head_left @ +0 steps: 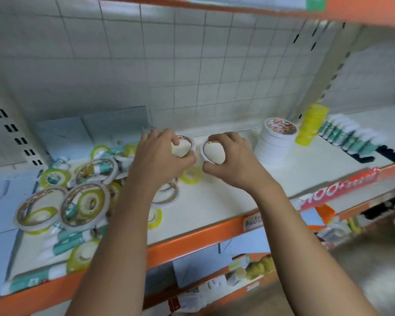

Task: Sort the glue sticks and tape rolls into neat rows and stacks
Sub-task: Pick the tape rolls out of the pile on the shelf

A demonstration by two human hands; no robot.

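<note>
My left hand grips a white tape roll by its rim, tilted up above the white shelf. My right hand grips a second white tape roll the same way, just to the right of the first. A small yellow tape roll lies on the shelf below and between the hands. At the left sits a jumbled pile of white and yellow tape rolls mixed with teal glue sticks. To the right stand a stack of white tape rolls, a stack of yellow rolls and a row of glue sticks.
The shelf has an orange front edge with a price label. A white wire grid backs the shelf. Black items line the far right. Lower shelves hold other goods. Bare shelf lies between the hands and the white stack.
</note>
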